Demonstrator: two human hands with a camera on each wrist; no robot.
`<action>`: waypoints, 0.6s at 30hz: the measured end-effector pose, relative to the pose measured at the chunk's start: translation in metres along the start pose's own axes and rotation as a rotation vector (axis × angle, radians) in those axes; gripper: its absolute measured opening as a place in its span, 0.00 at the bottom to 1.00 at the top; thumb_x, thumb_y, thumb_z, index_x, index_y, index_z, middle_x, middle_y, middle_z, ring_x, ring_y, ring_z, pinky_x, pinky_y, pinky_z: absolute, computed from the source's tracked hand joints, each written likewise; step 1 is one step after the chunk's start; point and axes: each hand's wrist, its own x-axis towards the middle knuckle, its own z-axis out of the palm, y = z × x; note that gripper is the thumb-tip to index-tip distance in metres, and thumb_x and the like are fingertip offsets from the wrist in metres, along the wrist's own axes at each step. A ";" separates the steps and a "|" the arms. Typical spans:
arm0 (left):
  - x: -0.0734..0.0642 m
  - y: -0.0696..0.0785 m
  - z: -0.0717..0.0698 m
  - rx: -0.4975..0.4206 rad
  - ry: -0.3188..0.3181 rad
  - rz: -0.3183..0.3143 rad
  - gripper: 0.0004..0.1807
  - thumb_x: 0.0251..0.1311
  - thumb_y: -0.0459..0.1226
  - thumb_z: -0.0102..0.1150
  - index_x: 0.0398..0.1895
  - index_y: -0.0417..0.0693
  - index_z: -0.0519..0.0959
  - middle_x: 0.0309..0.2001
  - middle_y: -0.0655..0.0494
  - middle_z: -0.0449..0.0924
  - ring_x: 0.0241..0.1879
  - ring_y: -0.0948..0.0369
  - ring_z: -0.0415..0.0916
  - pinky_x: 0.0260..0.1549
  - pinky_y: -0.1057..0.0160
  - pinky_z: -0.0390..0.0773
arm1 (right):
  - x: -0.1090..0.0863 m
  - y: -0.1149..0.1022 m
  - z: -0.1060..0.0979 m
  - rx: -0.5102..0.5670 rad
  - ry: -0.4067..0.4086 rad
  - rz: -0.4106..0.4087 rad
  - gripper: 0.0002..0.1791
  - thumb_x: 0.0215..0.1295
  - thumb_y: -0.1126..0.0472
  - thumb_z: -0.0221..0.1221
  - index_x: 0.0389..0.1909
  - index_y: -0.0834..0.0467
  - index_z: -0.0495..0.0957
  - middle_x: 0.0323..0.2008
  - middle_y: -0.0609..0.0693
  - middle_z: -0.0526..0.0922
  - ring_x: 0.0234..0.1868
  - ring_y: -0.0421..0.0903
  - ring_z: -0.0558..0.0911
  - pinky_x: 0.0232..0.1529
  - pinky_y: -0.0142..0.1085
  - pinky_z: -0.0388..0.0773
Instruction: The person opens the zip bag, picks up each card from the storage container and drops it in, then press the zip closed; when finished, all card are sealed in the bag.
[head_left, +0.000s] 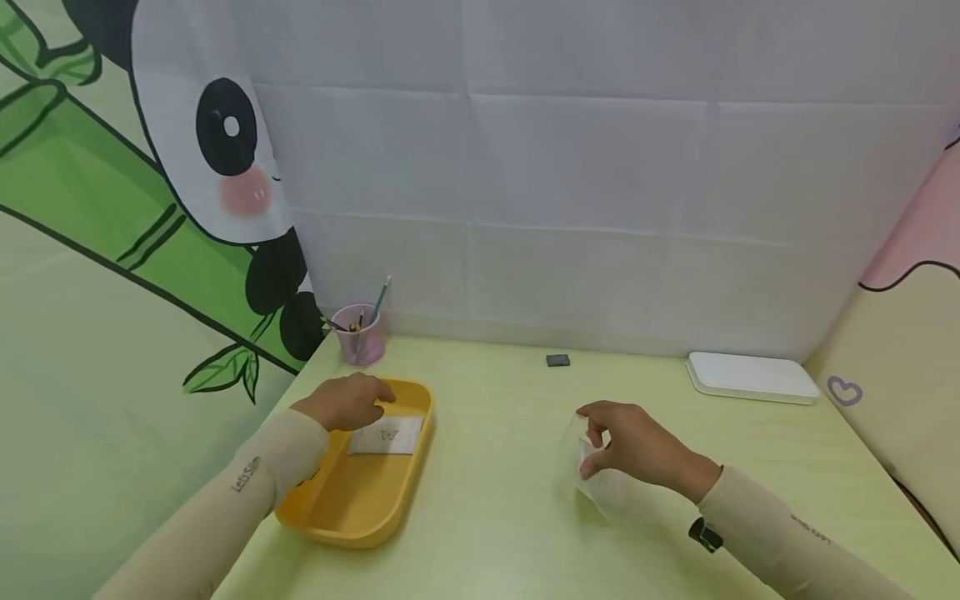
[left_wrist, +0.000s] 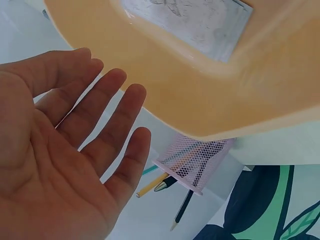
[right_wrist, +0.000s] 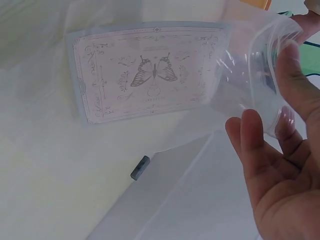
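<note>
My right hand (head_left: 641,442) pinches the mouth of a clear zip bag (right_wrist: 240,92) between thumb and fingers, above the table. Inside that bag lies a pale card (right_wrist: 152,75) printed with a butterfly and an ornate border. Over the far left rim of a yellow tray (head_left: 360,500), my left hand (head_left: 347,402) hovers with its fingers loosely extended and its palm bare. A whitish printed card (head_left: 386,436) lies in the far half of the tray; in the left wrist view its edge looks layered, like a small stack.
A pink mesh pen cup (head_left: 362,335) with pens and pencils stands behind the tray. A small dark grey block (head_left: 557,360) lies near the back edge. At the back right is a flat white case (head_left: 752,377). A white cloth hangs behind the table.
</note>
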 end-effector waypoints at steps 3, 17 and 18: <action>0.001 -0.002 0.001 0.007 -0.026 -0.015 0.18 0.63 0.35 0.59 0.57 0.46 0.81 0.58 0.47 0.79 0.60 0.46 0.72 0.57 0.39 0.70 | 0.000 0.001 0.000 0.014 0.008 0.004 0.25 0.45 0.49 0.77 0.20 0.51 0.67 0.58 0.61 0.80 0.41 0.49 0.84 0.31 0.34 0.67; 0.014 -0.009 0.014 -0.025 -0.108 -0.077 0.26 0.59 0.34 0.65 0.63 0.44 0.77 0.62 0.44 0.74 0.62 0.46 0.69 0.62 0.39 0.66 | -0.001 0.003 -0.001 0.119 0.009 0.066 0.33 0.50 0.48 0.76 0.56 0.56 0.79 0.50 0.51 0.83 0.43 0.47 0.82 0.35 0.35 0.80; 0.016 -0.009 0.016 -0.034 -0.109 -0.082 0.27 0.59 0.33 0.66 0.64 0.44 0.77 0.62 0.45 0.74 0.62 0.46 0.69 0.62 0.39 0.65 | -0.001 0.003 -0.001 0.130 0.004 0.081 0.37 0.50 0.48 0.76 0.61 0.56 0.77 0.49 0.51 0.83 0.41 0.46 0.82 0.34 0.35 0.80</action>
